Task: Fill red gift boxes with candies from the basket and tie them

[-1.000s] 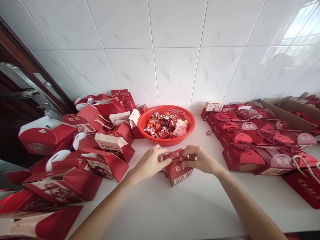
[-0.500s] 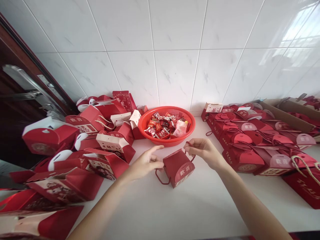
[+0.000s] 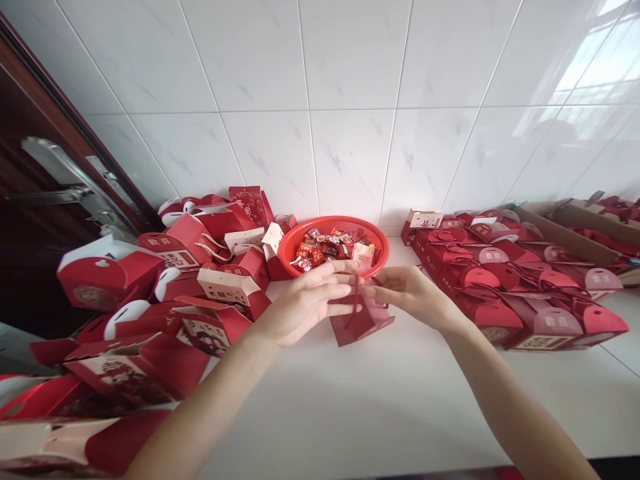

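Note:
A small dark-red gift box (image 3: 356, 327) stands on the white table in front of me, partly covered by my fingers. At its top, my right hand (image 3: 413, 293) has thumb and fingers closed on a red cord handle. My left hand (image 3: 305, 303) is at the box's other side, its fingertips on a red cord (image 3: 357, 293) drawn upward; these fingers are long and slightly blurred. Just behind both hands sits a red plastic basket (image 3: 284, 257) holding wrapped candies (image 3: 320, 250).
Opened red boxes (image 3: 137, 367) are heaped along the left side. To the right, closed red boxes (image 3: 543, 320) stand packed in rows, with a cardboard carton (image 3: 575, 230) beyond. A tiled wall (image 3: 350, 153) rises behind, and a dark door (image 3: 40, 233) borders the left.
My left hand has come right and up to the box top, raising the cord that hung at the left. The box has turned. A rope-handled box at the far right is gone from view.

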Action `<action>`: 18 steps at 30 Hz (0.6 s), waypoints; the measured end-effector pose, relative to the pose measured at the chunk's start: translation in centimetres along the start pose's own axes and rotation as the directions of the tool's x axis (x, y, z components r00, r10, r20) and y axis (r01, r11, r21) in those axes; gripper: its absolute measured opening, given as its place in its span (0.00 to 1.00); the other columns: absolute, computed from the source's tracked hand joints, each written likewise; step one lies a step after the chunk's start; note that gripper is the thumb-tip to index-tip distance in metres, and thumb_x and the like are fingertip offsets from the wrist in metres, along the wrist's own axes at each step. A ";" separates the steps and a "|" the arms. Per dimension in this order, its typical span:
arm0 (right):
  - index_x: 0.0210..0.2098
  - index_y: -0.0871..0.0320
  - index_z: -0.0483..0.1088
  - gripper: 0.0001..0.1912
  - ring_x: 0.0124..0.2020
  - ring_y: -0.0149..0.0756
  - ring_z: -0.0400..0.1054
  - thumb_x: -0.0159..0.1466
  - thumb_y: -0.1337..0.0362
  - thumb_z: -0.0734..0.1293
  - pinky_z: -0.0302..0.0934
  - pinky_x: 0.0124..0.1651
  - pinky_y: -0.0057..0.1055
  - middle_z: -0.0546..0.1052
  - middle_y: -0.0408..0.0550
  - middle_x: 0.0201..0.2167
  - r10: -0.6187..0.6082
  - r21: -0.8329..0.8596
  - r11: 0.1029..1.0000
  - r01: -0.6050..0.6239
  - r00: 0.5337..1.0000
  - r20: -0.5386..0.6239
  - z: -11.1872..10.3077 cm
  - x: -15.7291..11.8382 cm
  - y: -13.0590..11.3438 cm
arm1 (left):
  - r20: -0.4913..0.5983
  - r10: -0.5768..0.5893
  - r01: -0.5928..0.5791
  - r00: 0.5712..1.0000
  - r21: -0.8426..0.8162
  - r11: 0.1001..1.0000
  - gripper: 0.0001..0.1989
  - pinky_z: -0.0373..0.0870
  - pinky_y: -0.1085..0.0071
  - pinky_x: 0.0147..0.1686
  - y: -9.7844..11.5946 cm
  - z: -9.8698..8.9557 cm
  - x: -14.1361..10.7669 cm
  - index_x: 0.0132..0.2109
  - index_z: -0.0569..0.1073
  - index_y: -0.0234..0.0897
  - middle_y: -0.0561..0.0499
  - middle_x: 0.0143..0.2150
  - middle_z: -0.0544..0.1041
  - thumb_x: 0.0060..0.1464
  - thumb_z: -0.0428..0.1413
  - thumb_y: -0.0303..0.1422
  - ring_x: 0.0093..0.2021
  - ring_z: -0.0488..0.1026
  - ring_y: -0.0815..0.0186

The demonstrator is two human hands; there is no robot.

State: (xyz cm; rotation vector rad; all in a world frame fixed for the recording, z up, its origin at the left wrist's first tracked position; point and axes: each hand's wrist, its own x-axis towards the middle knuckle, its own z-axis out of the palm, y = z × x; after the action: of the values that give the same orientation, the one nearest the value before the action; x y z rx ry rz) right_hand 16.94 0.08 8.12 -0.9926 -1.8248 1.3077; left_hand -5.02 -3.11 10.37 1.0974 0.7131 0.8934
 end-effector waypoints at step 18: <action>0.23 0.57 0.69 0.05 0.23 0.32 0.64 0.54 0.65 0.63 0.53 0.26 0.28 0.72 0.42 0.19 -0.074 -0.416 0.899 -0.140 0.886 -0.458 -1.0 0.0 -1.7 | -0.038 0.460 -0.248 0.887 0.802 0.543 0.44 0.65 0.51 0.62 -4.5 2.1 4.6 0.68 0.60 0.42 0.40 0.67 0.66 0.47 0.68 0.41 0.65 0.66 0.47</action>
State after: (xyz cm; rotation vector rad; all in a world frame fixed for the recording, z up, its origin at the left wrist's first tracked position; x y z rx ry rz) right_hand 17.51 0.17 9.99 -1.4403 -1.7461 0.5894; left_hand 0.09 -0.80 6.53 2.0101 1.1769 1.1116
